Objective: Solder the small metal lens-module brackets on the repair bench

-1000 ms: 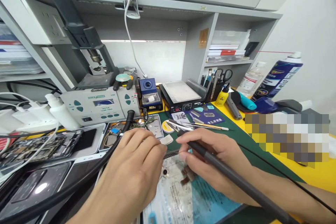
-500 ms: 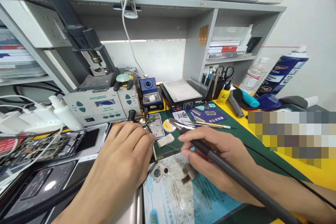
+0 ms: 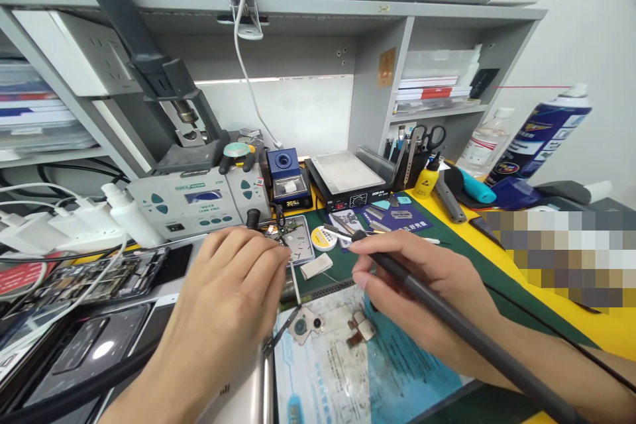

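Observation:
My left hand [image 3: 233, 291] is closed at the left centre, its fingers curled round a thin white stick [image 3: 295, 281] that points down to a dark strip [image 3: 283, 331]. Just right of the strip lies a camera module [image 3: 305, 324] with round lenses. My right hand [image 3: 422, 278] grips a black soldering iron [image 3: 447, 318] like a pen, its tip pointing up and left over the mat. A small module with a brown flex cable [image 3: 360, 330] rests on the blue and white work pad [image 3: 342, 384] between my hands.
Behind my hands stand a grey station [image 3: 199, 199], a blue soldering unit [image 3: 288, 179] and a hot plate [image 3: 348, 175]. Phones [image 3: 84, 358] and circuit boards [image 3: 114, 278] lie at the left. A yellow bottle [image 3: 427, 179] and a spray can [image 3: 539, 136] stand at the right.
My right hand and the iron have shifted slightly right. The dark strip beside the camera module now shows more fully, below the white stick.

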{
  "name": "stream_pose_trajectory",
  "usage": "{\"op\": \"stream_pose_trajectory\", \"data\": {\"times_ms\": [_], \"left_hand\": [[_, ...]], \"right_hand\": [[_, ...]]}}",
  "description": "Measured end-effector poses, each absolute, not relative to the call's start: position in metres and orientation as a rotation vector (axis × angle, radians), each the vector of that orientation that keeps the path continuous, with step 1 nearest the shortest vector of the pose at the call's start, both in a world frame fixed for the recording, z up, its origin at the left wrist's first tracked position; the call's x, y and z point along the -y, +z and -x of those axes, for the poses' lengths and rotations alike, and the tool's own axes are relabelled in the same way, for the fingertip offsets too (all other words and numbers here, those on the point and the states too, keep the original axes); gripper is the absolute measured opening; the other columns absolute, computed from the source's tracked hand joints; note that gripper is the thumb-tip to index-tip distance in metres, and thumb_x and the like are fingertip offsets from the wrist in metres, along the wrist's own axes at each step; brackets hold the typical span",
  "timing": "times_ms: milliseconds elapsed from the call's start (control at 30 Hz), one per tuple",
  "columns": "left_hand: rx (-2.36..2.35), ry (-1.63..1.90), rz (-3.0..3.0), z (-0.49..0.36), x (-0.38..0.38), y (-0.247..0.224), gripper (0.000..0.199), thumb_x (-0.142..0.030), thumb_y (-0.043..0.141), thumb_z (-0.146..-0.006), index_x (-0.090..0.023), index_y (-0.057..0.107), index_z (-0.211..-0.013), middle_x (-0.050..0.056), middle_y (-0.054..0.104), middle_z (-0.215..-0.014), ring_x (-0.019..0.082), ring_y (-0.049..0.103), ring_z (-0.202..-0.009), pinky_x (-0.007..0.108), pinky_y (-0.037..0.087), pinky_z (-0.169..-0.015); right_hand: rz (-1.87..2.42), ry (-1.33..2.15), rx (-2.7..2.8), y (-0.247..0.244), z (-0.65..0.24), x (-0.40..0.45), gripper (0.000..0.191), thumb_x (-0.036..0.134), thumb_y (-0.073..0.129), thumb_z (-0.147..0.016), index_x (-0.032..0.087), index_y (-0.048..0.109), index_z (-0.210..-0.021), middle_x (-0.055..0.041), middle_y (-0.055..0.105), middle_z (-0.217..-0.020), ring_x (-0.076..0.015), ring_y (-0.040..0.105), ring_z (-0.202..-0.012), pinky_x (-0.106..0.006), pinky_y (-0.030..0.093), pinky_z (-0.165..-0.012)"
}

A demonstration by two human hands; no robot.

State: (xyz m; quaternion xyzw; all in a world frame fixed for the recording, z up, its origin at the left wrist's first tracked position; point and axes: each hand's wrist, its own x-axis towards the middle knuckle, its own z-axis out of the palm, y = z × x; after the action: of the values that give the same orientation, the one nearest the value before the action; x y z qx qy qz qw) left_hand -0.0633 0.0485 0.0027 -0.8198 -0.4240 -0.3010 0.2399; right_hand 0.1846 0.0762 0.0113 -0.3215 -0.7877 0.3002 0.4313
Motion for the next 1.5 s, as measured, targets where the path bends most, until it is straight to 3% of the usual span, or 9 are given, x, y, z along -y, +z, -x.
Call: {"op": "stream_pose_trajectory", "data": {"times_ms": [700,1500], "left_hand": [[1.202,-0.908,2.154,0.0674,-0.0439,0.0064,0.020,-0.003,0.068,-0.093,-0.016,0.067,-0.108,0.007,0.075,-0.099,0.026,0.065,-0.092,0.045,0.048,-0.084],[1.314,-1.029,2.369,0.0627,-0.0417,0.0041,0.012,-0.008,0.059,-0.101,-0.016,0.067,-0.104,0.004,0.068,-0.097,0.018,0.058,-0.093,0.037,0.047,-0.084]], "right_hand": [[0.829,0.746,1.990,0.0101,-0.1863,-0.0762,0.022,0.015,0.066,-0.095,0.025,0.068,-0.114,0.0000,0.074,-0.084,-0.0109,0.060,-0.057,-0.021,0.052,-0.053],[0.785,0.696,1.972,0.0068,-0.1915,-0.0770,0.028,0.010,0.067,-0.093,0.028,0.068,-0.115,0.0035,0.074,-0.084,-0.0086,0.059,-0.057,-0.017,0.050,-0.053]]}}
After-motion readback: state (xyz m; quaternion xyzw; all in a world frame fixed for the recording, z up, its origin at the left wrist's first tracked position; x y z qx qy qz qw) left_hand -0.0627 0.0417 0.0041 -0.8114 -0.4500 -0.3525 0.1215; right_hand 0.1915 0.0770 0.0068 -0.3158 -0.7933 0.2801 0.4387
